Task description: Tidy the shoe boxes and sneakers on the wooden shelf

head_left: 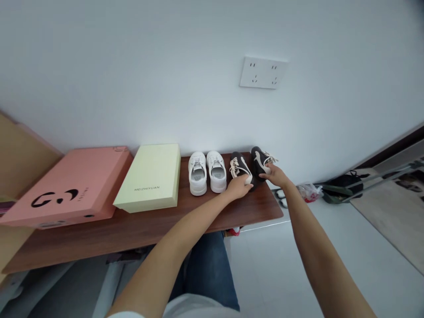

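- My left hand [237,187] is half closed, its fingers wrapped around the near end of a black lace-up sneaker [240,168] on the wooden table [132,238].
- My right hand [275,175] is curled onto the second black sneaker [259,162], just beside the first.
- Both should be light and soft-sided; I'd grip the firm sole, not the loose laces.
- White sneakers [207,172] and a pale green shoebox [147,176] sit further left.

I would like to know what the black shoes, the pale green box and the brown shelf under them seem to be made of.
The black shoes look like leather or synthetic leather with a soft matte finish; the picture leaves open which. The pale green box seems to be smooth card, judging by its folded edges. The brown shelf looks like wood or wood veneer, with visible grain and a satin sheen.
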The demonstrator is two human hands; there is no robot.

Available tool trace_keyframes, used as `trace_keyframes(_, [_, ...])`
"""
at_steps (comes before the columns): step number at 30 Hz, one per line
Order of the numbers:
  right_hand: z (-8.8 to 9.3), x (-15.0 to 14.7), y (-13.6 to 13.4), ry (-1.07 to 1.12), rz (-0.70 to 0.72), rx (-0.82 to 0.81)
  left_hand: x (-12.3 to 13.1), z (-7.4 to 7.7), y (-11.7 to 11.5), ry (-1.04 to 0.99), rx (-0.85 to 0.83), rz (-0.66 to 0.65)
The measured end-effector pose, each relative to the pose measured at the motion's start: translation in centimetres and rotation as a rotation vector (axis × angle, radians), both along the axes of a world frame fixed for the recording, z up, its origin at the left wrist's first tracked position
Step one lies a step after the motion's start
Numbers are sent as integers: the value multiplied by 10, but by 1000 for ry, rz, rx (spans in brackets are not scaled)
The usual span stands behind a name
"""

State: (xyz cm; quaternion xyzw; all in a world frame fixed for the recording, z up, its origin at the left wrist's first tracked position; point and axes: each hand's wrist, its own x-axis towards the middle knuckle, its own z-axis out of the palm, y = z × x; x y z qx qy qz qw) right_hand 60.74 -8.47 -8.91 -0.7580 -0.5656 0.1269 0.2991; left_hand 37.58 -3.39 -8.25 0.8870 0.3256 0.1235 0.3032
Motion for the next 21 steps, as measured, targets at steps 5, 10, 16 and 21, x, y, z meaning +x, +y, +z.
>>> trace_keyframes(5, [24, -5, -1, -393, 39, -212, 10, 26, 17, 251, 129, -79])
trace_keyframes(10, [30, -26, 3, -521, 64, -290, 25, 32, 22, 331, 148, -91])
trace_keyframes(16, [28, -38, 13, -597, 102, -366, 34, 30, 24, 375, 156, -103])
trace_keyframes(21, [24, -40, 15, -599, 116, -365, 37, 29, 26, 387, 154, -92])
